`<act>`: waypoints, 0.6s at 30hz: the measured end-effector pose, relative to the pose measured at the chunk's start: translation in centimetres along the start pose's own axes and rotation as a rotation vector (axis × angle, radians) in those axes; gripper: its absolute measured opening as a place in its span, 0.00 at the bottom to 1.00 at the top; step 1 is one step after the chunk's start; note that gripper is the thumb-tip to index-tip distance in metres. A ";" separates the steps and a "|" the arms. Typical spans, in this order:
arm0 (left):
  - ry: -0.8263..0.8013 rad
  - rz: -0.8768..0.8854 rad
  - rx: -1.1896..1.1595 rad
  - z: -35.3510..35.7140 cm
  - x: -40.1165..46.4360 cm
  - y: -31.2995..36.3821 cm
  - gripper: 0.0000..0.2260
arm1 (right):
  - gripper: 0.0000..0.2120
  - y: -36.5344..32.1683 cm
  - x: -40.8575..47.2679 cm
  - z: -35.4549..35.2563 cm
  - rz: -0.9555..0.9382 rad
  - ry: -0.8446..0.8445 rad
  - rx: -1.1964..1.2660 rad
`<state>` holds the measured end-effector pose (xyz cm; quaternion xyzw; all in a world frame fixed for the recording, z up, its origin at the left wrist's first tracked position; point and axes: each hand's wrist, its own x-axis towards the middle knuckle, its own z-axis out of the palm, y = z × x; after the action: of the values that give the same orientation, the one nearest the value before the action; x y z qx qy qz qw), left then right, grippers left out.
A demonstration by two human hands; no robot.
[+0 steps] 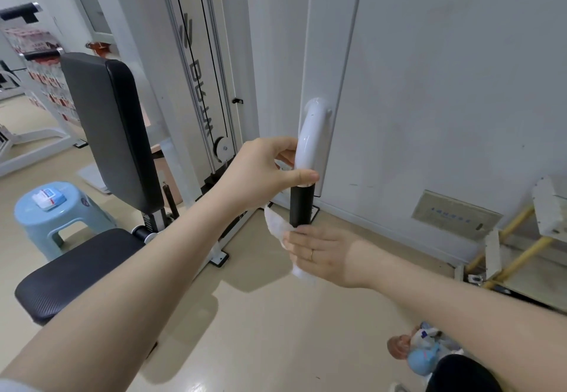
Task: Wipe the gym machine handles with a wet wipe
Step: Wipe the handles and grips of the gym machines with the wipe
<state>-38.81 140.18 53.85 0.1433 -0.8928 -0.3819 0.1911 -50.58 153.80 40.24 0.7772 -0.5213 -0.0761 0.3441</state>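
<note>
A gym machine handle stands upright in the middle: a white curved tube (310, 137) above a black grip (301, 206). My left hand (264, 170) grips the white tube just above the black grip, thumb across the front. My right hand (322, 253) wraps around the handle's lower end, below the black grip, and holds a white wet wipe (277, 226) against it. Part of the wipe hangs loose to the left of the grip. The handle's bottom end is hidden by my right hand.
The machine's black padded backrest (107, 127) and seat (73, 272) are at the left. A light blue stool (66, 216) carries a pack of wipes (48, 199). The white weight tower (196, 63) stands behind. Yellow pipes (518, 256) run at the right wall. Small objects (420, 348) lie on the floor.
</note>
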 end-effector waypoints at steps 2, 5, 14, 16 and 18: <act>-0.010 0.006 -0.018 0.2 0.0 0.0 0.13 | 0.18 1.1 0.2 -0.5 -0.099 -0.050 -0.047; -0.036 0.012 -0.041 0.3 -0.1 0.0 0.13 | 0.21 2.9 0.7 -2.1 0.005 -0.049 -0.109; -0.084 0.061 0.011 0.7 -0.2 0.7 0.09 | 0.13 2.0 2.4 -2.4 -0.004 -0.154 -0.364; -0.079 0.071 -0.001 0.8 -0.2 0.7 0.08 | 0.15 3.1 2.4 -3.1 0.101 -0.051 -0.341; -0.061 0.083 -0.003 0.9 -0.3 0.6 0.08 | 0.19 3.1 0.9 -3.0 0.151 0.010 -0.284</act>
<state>-39.01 141.26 53.59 0.0942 -0.9029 -0.3789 0.1798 -51.08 153.69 44.62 0.6797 -0.5605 -0.1190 0.4580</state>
